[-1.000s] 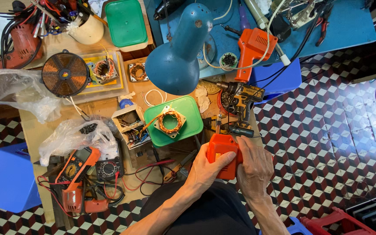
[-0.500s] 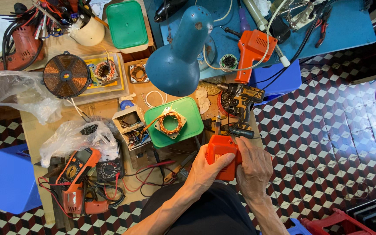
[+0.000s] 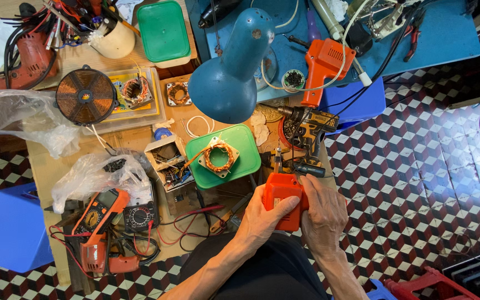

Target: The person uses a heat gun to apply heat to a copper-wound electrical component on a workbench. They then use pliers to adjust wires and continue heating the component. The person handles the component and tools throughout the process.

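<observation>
Fingers of both hands wrap orange tool (image 3: 283, 201); cluttered wooden workbench (image 3: 45, 172), checkered floor (image 3: 418, 183).

Bright, even light from above, colours strong. Soft short shadows under my hands (image 3: 295, 216) and the blue lamp (image 3: 231, 72). Mild glare on the tiled floor (image 3: 418, 183) at right and on the plastic bags (image 3: 23, 119). Sharp in the centre, slight wide-angle bending toward the corners. No motion blur.

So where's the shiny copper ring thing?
In the head view, the copper coil lies on the green lid at the table's middle, just below the blue lamp, up-left of both hands.
</observation>
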